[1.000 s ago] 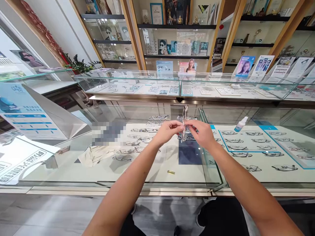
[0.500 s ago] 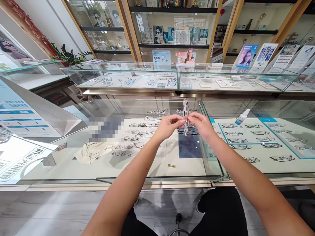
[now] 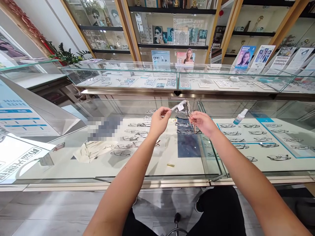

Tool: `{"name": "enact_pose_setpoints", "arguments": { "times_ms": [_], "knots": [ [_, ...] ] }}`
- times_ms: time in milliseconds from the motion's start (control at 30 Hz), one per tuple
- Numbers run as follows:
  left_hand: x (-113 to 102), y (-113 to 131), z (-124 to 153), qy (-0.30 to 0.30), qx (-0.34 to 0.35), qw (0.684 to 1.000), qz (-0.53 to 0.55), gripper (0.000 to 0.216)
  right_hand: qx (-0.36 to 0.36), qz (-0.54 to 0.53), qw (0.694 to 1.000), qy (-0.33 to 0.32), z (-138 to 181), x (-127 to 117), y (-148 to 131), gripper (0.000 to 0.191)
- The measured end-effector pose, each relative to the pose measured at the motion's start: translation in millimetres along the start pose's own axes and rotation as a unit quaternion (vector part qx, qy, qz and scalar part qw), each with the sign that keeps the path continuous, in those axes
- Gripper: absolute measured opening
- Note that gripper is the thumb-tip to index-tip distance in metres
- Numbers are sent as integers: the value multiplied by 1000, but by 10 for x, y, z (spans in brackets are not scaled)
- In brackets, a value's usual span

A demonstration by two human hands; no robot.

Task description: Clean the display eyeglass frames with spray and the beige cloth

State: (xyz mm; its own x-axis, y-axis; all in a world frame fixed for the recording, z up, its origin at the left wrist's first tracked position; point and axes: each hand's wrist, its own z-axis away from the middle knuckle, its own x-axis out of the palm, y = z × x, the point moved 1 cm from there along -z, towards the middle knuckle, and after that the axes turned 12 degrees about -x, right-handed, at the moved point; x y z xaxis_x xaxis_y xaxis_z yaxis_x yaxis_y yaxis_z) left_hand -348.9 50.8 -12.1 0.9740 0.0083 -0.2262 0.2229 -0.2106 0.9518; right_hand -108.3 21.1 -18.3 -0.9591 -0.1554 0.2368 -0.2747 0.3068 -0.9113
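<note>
A: We find a pair of glasses (image 3: 190, 115) held in the air above the glass worktop (image 3: 152, 170), at roughly 12 o'clock from us. The left hand (image 3: 158, 122) has its fingers pinched on one temple arm, which juts out toward 10 o'clock with a small white tag (image 3: 180, 106) on it. The right hand (image 3: 202, 122) has its fingers closed on the frame front.

B: And progress?

A: We judge one temple swung open; we cannot tell how the other stands, as the right hand covers it. The frame sits neither on the worktop nor in the case.

B: Surroundings?

A: A cloth (image 3: 92, 150) lies at 9 o'clock, a spray bottle (image 3: 240, 116) at 2 o'clock, and a small brass piece (image 3: 170, 165) lies nearer us.
</note>
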Motion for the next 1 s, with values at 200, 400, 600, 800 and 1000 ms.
{"name": "enact_pose_setpoints", "arguments": {
  "times_ms": [200, 400, 600, 800, 1000],
  "knots": [
    [-100, -31, -18, 114, 59, 988, -83, 17, 9, -14, 999, -43, 16, -15, 25, 20],
    [-106, -72, -45, 127, 62, 987, -82, 16, 50, -30, 994, -92, 61, 15, 16, 18],
    [-89, -87, -57, 117, 57, 989, -69, 17, 82, -60, 983, -153, 94, 15, 47, 25],
    [-80, -79, -58, 86, 100, 988, -83, 18, 95, -79, 978, -166, 123, 24, 38, 23],
    [-91, -71, -86, 44, 149, 984, -90, 22, 111, -86, 977, -163, 135, 43, -28, 29]
  ]
}}
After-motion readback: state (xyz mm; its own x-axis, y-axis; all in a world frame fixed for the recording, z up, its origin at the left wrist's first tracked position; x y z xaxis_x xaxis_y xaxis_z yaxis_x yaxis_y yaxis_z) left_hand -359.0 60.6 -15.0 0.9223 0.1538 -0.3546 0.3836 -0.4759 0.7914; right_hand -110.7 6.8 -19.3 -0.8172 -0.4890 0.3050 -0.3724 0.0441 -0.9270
